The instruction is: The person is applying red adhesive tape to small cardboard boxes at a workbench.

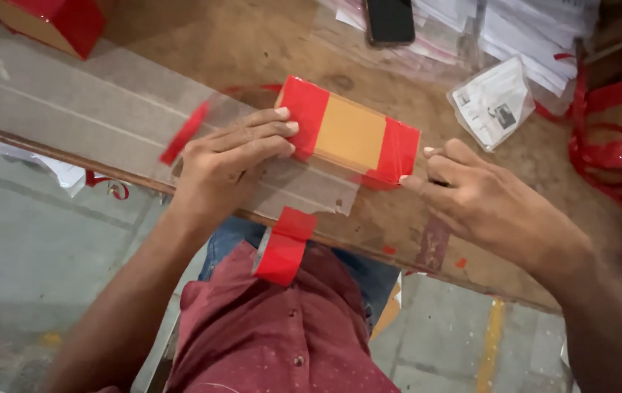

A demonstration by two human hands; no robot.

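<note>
Your left hand (227, 156) presses flat on the small box (351, 135) at frame centre; your right hand (482, 200) seems to pinch its taped end. Both ends are wrapped red, the middle bare.

two hands (224, 164), one taped box (351, 132)

One head-worn camera looks steeply down, close over the wooden table (202, 44) edge (and floor beneath).
</note>
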